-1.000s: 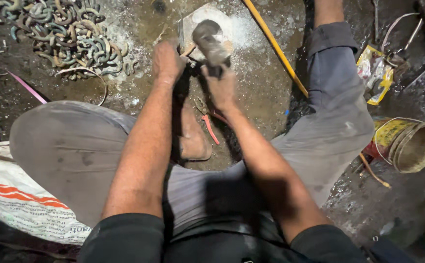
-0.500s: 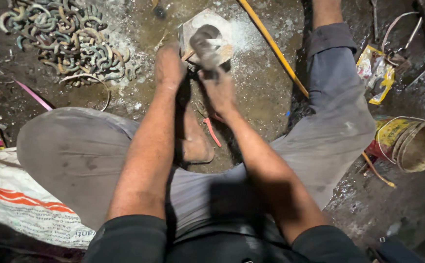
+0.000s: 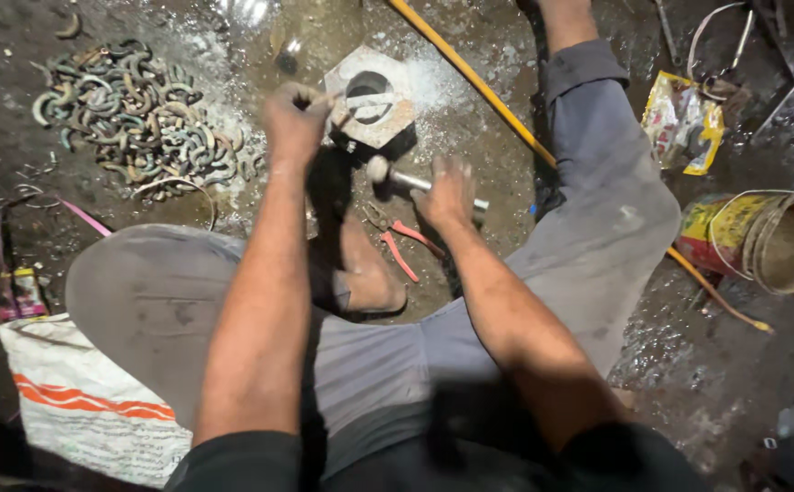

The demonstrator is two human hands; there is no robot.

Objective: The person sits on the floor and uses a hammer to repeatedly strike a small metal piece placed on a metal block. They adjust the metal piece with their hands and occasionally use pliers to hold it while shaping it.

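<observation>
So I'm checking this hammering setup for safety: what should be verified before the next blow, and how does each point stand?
1. Right hand gripping the hammer: ok.
2. Left hand holding a small piece at the hexagonal block: ok, though the piece is too small to identify.
3. Left fingers away from the strike spot: not ok, they are beside it.
4. Block sitting flat on the ground: cannot tell.
5. Red-handled pliers out of the swing path: ok.

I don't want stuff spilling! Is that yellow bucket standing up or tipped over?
Tipped over: the yellow bucket lies on its side on the floor, mouth facing right.
</observation>
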